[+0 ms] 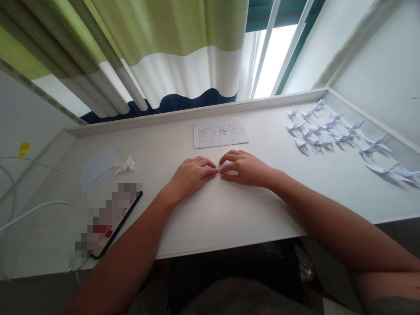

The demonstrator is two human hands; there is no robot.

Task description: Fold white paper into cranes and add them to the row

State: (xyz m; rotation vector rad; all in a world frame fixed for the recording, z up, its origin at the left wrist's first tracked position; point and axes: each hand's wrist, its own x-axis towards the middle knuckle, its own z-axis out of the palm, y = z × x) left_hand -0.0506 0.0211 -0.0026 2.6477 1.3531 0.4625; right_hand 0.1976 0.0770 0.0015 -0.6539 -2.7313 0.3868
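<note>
White desk, folded paper cranes along right end; right hand and left hand nearly meet mid-desk, printed sheet just beyond; small white paper between fingertips, fingers narrowed, mostly hiding it, pinched or only pressed, can't tell

Head-worn view, forward and down across the desk, perhaps too far for fine detail

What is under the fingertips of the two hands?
A bit of white paper shows between the left hand and the right hand, over the white desk. The hands cover the rest, so its shape cannot be seen.
</note>
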